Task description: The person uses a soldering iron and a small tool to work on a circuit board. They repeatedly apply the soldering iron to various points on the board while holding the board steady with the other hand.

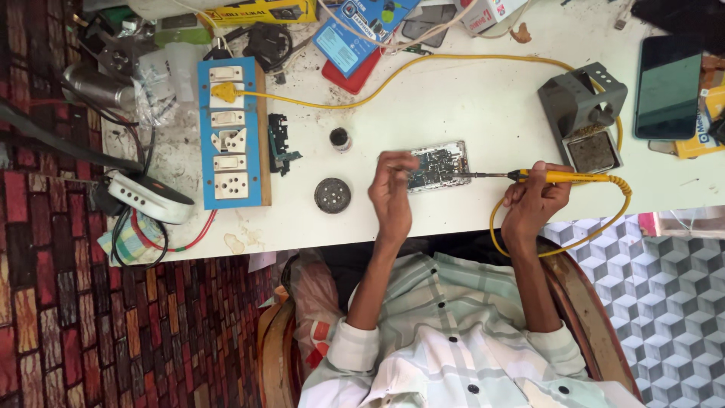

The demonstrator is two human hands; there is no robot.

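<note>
Soldering iron (559,177) gripped in closed right hand (533,199), tip laid on circuit board (438,166); left hand (391,193) fingers pinched at board's edge, contents indiscernible; white desk (468,106) beneath.

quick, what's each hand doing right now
left hand: fingers pinched over the phone circuit board; what they hold cannot be told
right hand: closed on the yellow soldering iron
</note>
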